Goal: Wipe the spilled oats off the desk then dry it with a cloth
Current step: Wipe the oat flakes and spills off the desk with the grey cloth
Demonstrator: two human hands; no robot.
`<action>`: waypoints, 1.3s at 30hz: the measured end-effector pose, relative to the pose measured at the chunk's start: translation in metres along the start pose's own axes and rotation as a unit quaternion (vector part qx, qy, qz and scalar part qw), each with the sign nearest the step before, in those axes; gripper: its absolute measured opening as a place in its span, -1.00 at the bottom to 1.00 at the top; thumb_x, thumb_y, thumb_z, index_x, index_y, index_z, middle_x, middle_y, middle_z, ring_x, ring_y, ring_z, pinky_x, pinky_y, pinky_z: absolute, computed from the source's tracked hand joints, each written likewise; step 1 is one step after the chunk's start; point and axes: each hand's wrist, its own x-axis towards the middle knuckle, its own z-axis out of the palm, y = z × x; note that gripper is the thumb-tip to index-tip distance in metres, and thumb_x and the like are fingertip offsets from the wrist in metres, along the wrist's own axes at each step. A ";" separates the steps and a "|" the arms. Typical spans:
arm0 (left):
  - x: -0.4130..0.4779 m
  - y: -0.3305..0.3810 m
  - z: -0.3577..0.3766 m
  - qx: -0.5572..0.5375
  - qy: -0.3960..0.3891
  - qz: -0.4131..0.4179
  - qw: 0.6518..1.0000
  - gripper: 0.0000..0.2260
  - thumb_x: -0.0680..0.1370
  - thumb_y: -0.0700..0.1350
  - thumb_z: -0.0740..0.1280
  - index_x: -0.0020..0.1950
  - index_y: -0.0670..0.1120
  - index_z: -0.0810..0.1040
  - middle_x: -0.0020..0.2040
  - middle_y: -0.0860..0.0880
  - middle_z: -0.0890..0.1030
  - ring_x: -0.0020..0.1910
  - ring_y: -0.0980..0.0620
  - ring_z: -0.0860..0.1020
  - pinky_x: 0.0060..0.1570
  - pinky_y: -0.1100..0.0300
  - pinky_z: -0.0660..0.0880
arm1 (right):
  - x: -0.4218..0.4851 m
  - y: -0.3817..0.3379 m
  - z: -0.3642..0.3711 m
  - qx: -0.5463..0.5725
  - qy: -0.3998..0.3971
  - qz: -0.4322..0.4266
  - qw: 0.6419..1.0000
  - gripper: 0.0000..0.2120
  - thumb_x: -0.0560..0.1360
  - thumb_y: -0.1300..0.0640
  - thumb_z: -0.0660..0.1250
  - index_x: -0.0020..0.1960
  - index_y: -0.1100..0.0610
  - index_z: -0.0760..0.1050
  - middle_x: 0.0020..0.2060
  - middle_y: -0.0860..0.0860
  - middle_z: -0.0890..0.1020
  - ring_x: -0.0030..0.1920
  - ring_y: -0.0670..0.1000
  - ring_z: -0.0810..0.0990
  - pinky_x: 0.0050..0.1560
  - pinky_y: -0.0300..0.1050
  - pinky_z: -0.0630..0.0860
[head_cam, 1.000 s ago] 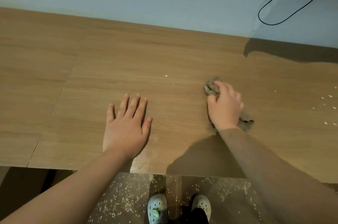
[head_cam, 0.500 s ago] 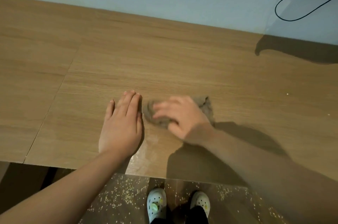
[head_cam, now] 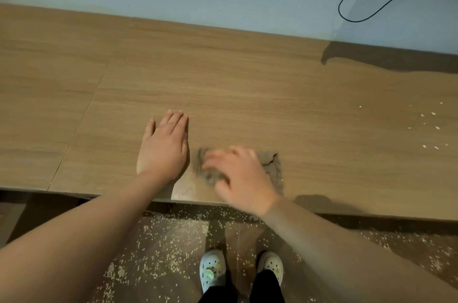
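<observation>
The crumpled grey-brown cloth [head_cam: 272, 171] lies on the light wood-grain desk [head_cam: 247, 79], close to its front edge. The right hand [head_cam: 241, 176] covers most of it, so only a ragged corner shows to the right of the hand and a smeared patch under the fingers. That hand bears down on the cloth with its fingers spread. It is motion-blurred, so I cannot tell whether the fingers dig into the fabric or simply press it flat. The left hand [head_cam: 163, 151] rests just beside the cloth's left end, palm down with fingers straight and together. It holds nothing and seems to serve as a brace.

The step in hand looks like the wiping pass. To do it well, the cloth should stay broad under the palm rather than bunched up, so that flakes are pushed along and none slip past. Strokes should overlap and run out over the front edge. A few pale scattered oat flakes [head_cam: 433, 113] remain on the desk, well apart to the right (the next strokes probably belong there). Many more spilled oats [head_cam: 173, 240] speckle the dark floor below the desk edge.
</observation>
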 end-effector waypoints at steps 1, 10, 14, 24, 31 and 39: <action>0.000 -0.001 0.000 0.012 -0.012 0.002 1.000 -0.56 0.65 -0.06 -0.05 0.54 -0.09 0.10 0.55 0.00 0.09 0.53 0.07 -0.03 0.47 0.02 -0.14 | -0.016 -0.003 0.004 0.007 -0.026 -0.047 0.999 -0.62 0.41 0.16 0.09 0.09 -0.02 0.57 0.22 -0.11 0.53 0.26 0.06 0.40 0.27 0.07 0.16; -0.014 0.013 0.000 0.072 -0.077 0.042 0.994 -0.51 0.64 0.06 -0.17 0.55 -0.04 -0.10 0.56 0.03 -0.09 0.52 0.06 -0.18 0.47 -0.01 -0.18 | -0.055 0.036 -0.030 0.010 0.130 0.145 0.981 -0.68 0.49 0.13 0.15 0.17 0.00 0.55 0.23 -0.10 0.53 0.20 -0.05 0.36 0.29 0.08 0.25; -0.030 0.049 0.003 0.070 -0.102 0.075 0.989 -0.53 0.64 0.05 -0.16 0.54 -0.01 -0.16 0.55 0.05 -0.15 0.51 0.06 -0.22 0.46 -0.03 -0.23 | -0.069 0.031 -0.009 -0.024 0.071 0.104 0.992 -0.63 0.49 0.11 0.12 0.25 -0.06 0.48 0.32 -0.12 0.44 0.31 0.00 0.32 0.34 0.03 0.14; -0.034 0.176 0.037 0.068 -0.108 0.068 0.990 -0.50 0.64 0.09 -0.16 0.55 -0.02 -0.17 0.56 0.02 -0.17 0.51 0.03 -0.25 0.43 -0.04 -0.26 | -0.155 0.119 -0.052 -0.057 0.198 0.352 0.913 -0.57 0.52 0.03 0.09 0.38 -0.04 0.31 0.36 -0.12 0.35 0.33 -0.04 0.29 0.36 0.00 0.18; -0.018 0.313 0.067 0.042 -0.111 0.065 0.991 -0.48 0.64 0.12 -0.12 0.55 -0.02 -0.13 0.56 0.02 -0.13 0.52 0.03 -0.21 0.47 -0.08 -0.21 | -0.230 0.198 -0.109 0.002 0.262 0.311 0.914 -0.55 0.44 0.03 0.06 0.29 -0.02 0.43 0.28 -0.12 0.44 0.26 -0.08 0.32 0.34 0.07 0.24; -0.018 0.367 0.090 0.056 -0.079 -0.053 0.994 -0.45 0.61 0.13 -0.20 0.55 -0.06 -0.19 0.55 -0.02 -0.19 0.51 0.00 -0.26 0.45 -0.12 -0.24 | -0.279 0.335 -0.181 -0.095 0.284 0.523 0.798 -0.54 0.56 0.08 0.14 0.45 0.09 0.21 0.45 0.14 0.24 0.40 0.19 0.22 0.38 0.18 0.16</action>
